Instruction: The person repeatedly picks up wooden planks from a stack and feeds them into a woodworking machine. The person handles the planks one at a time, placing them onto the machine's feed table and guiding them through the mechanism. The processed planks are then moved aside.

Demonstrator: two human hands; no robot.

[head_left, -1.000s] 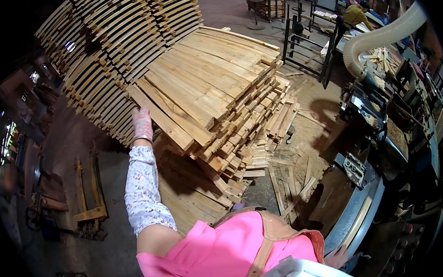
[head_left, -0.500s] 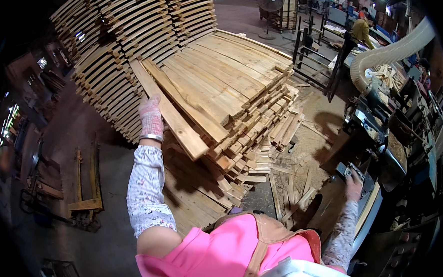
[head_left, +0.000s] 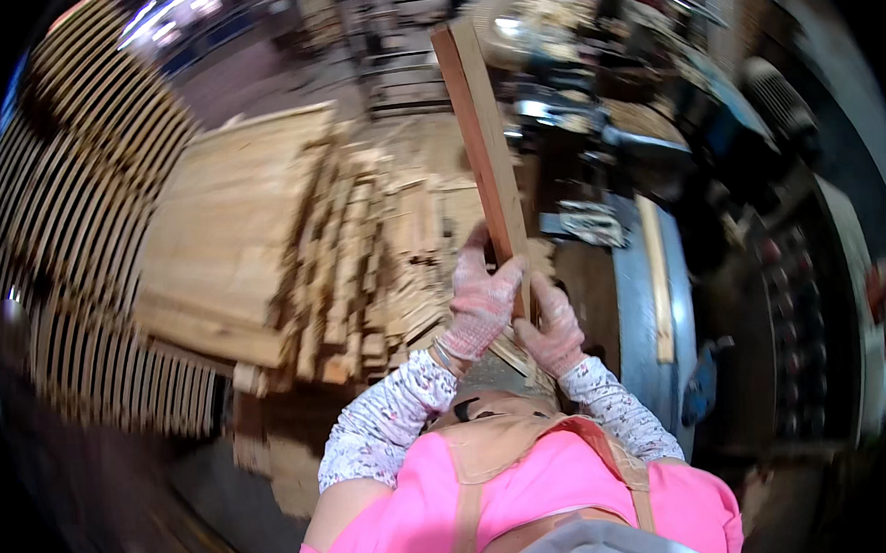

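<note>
A long wooden board [head_left: 486, 144] rises upright before me, its reddish face to the left and a paler face to the right. My left hand [head_left: 477, 300], in a pinkish knit glove, is closed around its lower left side. Closed at the board's lower end is my right hand [head_left: 554, 329], gloved the same way. To the left lies a stack of flat boards [head_left: 230, 228]. On the right, another wooden strip [head_left: 655, 275] rests on the blue-grey machine table [head_left: 635, 337].
Tall stacks of spaced slats [head_left: 88, 195] stand at the far left. Wood scraps [head_left: 415, 228] cover the floor past the board stack. Machinery [head_left: 646, 126] fills the right side, with a metal fitting [head_left: 593, 224] at the table's far end. A pale hose [head_left: 504, 3] hangs beyond.
My view has swung right. The left hand has come away from the stack with a board, now upright. My right hand has left the metal fitting and joined the left on the board.
</note>
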